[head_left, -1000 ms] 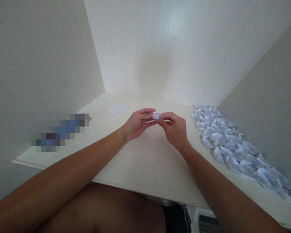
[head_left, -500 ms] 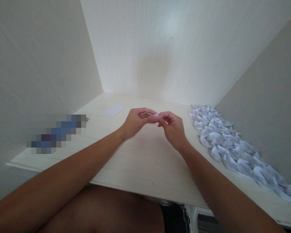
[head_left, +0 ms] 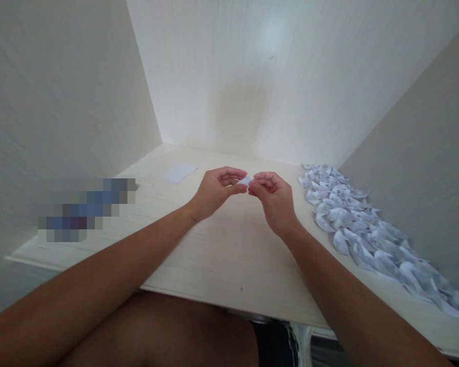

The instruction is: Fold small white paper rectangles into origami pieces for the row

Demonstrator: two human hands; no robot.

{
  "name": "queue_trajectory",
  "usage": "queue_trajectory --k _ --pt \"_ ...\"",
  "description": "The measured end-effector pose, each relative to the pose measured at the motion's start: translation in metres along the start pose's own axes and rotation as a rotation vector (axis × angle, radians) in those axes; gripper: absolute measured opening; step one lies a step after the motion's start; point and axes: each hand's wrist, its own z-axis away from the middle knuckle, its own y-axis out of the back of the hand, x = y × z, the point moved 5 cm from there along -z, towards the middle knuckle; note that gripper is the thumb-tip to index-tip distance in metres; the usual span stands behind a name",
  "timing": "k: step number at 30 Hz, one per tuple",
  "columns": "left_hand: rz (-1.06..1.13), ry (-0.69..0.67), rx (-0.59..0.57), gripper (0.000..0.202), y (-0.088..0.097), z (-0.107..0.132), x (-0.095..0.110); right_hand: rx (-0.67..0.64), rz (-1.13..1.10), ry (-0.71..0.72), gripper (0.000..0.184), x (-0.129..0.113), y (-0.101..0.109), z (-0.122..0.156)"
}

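Note:
A small piece of folded white paper (head_left: 245,181) is held above the middle of the table, between my two hands. My left hand (head_left: 217,189) has it by the left part, its thumb along the lower edge and the other fingers curved above. From the other side, my right hand (head_left: 272,198) pinches the paper's right end between thumb and forefinger, with the remaining fingers curled. Much of the paper is covered by fingertips, so its exact folds cannot be made out.
Flat white sheets (head_left: 180,173) lie at the back left. Along the right wall stretches a long heap of folded white paper pieces (head_left: 361,224). A blurred-out bluish object (head_left: 87,209) rests by the left wall. Panels enclose the table (head_left: 229,255) on three sides.
My fingertips have moved slightly apart and the upper fingers have lifted, so more of the paper shows. My right hand has shifted a little to the right.

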Motion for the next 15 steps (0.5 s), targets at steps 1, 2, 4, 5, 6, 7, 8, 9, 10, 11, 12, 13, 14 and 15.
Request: queue_trajectory --k 1,2,4,5,6,7,8,9,10,11,12,13,14,15 --pt "-0.002 0.008 -0.001 0.037 0.000 0.000 0.000 0.004 -0.026 -0.027 0.028 0.001 0.001 0.000" --pt "0.000 0.017 0.006 0.036 0.001 0.000 -0.001 0.003 -0.041 -0.050 0.029 0.001 0.001 0.000" --pt "0.013 0.035 0.026 0.033 0.002 0.000 0.000 -0.026 -0.021 -0.060 0.029 0.000 0.000 0.000" --pt "0.016 0.040 0.034 0.031 0.002 0.000 0.001 -0.045 0.009 -0.045 0.029 -0.001 -0.001 0.000" --pt "0.012 0.038 0.041 0.029 0.003 0.000 0.002 -0.063 0.041 -0.022 0.027 -0.003 -0.002 0.000" --pt "0.001 0.029 0.043 0.028 0.003 0.000 0.004 -0.076 0.066 -0.002 0.026 -0.004 -0.003 0.000" --pt "-0.016 0.014 0.038 0.028 0.003 -0.001 0.006 -0.083 0.071 0.008 0.023 -0.004 -0.004 0.000" --pt "-0.034 -0.002 0.026 0.028 0.003 -0.001 0.007 -0.087 0.048 0.001 0.021 -0.005 -0.004 0.000" --pt "-0.048 -0.015 0.006 0.030 0.003 -0.002 0.009 -0.091 -0.005 -0.027 0.020 -0.004 -0.003 0.000" --pt "-0.057 -0.020 -0.020 0.033 0.002 -0.002 0.009 -0.101 -0.078 -0.073 0.020 -0.003 -0.003 0.000" --pt "-0.063 -0.018 -0.052 0.037 0.001 -0.003 0.009 -0.116 -0.160 -0.131 0.021 -0.001 -0.003 0.000" --pt "-0.067 -0.010 -0.082 0.041 0.000 -0.003 0.009 -0.130 -0.239 -0.189 0.023 0.001 -0.004 0.001" --pt "-0.069 0.000 -0.103 0.043 0.000 -0.002 0.008 -0.143 -0.299 -0.238 0.025 0.002 -0.004 0.002" --pt "-0.077 0.007 -0.116 0.043 -0.001 -0.002 0.007 -0.152 -0.333 -0.274 0.027 0.002 -0.004 0.003"
